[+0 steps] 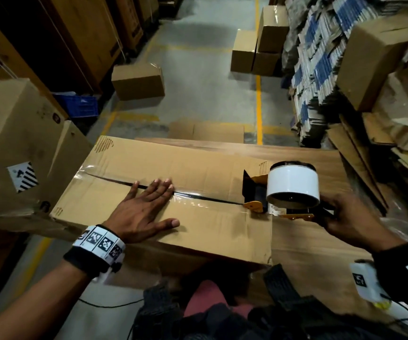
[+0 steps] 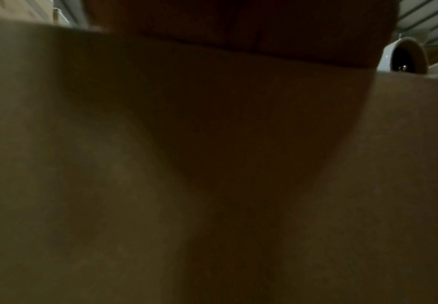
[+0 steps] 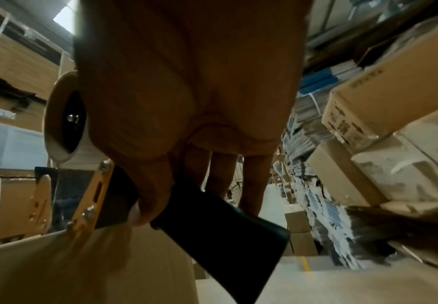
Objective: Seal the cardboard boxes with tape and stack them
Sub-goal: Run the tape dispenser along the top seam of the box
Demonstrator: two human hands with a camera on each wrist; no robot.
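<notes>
Head view is showing us pressing our flat, spread left hand (image 1: 146, 212) on the cardboard box (image 1: 205, 227) in front while our right hand (image 1: 352, 217) is gripping the tape dispenser (image 1: 283, 192) at the seam's right end, so tape is risking wrinkling if the flaps spring.

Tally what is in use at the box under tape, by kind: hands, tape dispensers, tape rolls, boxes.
Hands: 2, left hand and right hand
Tape dispenser: 1
Tape roll: 1
Cardboard box: 1
Total: 5
</notes>
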